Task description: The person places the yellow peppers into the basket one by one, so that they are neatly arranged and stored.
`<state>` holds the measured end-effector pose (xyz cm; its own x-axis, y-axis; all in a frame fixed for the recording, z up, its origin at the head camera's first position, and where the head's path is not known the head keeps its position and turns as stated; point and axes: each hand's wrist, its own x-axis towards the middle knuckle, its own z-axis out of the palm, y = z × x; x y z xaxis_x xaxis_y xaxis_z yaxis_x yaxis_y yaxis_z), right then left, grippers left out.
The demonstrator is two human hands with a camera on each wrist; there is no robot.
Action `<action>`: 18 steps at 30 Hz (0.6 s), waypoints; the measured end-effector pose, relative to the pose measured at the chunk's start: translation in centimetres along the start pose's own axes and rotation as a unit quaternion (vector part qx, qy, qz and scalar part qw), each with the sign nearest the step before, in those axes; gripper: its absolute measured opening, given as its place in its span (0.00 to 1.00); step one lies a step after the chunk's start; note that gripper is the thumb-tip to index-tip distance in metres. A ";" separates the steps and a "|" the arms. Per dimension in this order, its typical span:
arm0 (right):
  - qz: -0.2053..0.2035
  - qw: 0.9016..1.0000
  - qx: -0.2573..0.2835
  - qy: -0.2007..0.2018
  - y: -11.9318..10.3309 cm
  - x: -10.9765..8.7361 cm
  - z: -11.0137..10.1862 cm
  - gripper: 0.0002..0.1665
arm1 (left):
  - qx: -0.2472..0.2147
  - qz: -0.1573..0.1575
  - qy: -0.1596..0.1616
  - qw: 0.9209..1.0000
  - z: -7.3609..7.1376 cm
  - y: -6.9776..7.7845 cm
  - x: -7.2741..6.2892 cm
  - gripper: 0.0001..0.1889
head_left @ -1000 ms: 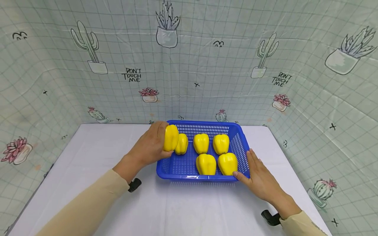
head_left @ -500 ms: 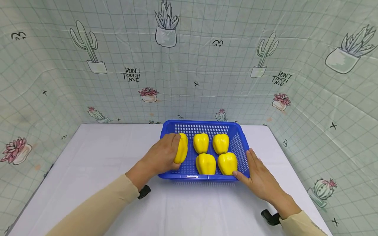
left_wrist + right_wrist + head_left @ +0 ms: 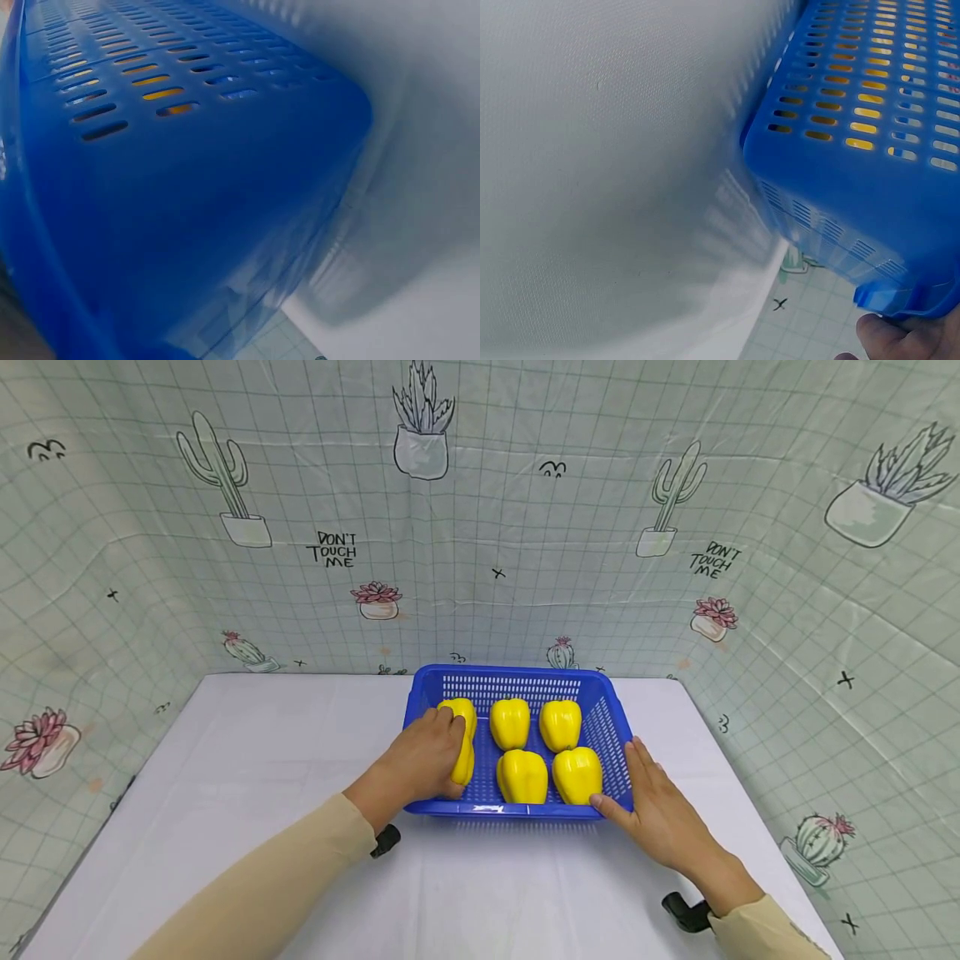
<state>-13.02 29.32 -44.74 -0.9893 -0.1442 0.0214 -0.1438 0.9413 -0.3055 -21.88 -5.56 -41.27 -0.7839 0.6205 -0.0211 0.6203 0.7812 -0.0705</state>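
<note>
A blue perforated basket (image 3: 495, 812) stands on the table with yellow bell peppers in it. My left hand (image 3: 423, 753) reaches over its left side and grips a bell pepper (image 3: 463, 767) at the front left; the palm side is hidden. Just behind that one sits another bell pepper (image 3: 459, 712). My right hand (image 3: 667, 817) rests against the right side, its fingers straight along the outer wall and its thumb over the front corner beside a bell pepper (image 3: 577, 775). In the right wrist view, fingertips (image 3: 877, 334) touch the basket's rim.
More bell peppers stand in the basket: one at front middle (image 3: 522, 777), one at back middle (image 3: 510, 723) and one at back right (image 3: 560, 725). A white cloth covers the table (image 3: 285, 735). Patterned cloth (image 3: 495, 527) hangs behind and at both sides.
My left hand has moved right and towards me with its bell pepper, lowering it into the front left of the basket. My right hand has stayed at the right side.
</note>
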 end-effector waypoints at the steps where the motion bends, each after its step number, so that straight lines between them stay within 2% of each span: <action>1: 0.000 1.000 0.000 -0.001 0.0 0.0 0.0 0.63 | 0.002 -0.004 -0.012 1.000 0.0 0.1 0.1 0.51; 7: -0.001 1.000 0.003 -0.003 0.0 0.1 0.0 0.63 | 0.011 -0.013 -0.061 0.998 0.3 0.4 0.7 0.51; 13: 0.000 1.000 0.003 -0.002 0.0 0.0 -0.1 0.64 | 0.015 0.012 -0.071 0.997 0.6 0.6 1.0 0.50; 18: 0.001 1.000 0.006 -0.004 0.1 0.0 -0.1 0.64 | 0.010 0.013 -0.075 0.997 0.9 0.6 1.3 0.50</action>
<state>-13.05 29.44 -44.71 -0.9893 -0.1451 0.0143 -0.1422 0.9379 -0.3163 -22.53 -4.35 -42.23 -0.7638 0.6222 -0.1716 0.6409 0.7626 -0.0875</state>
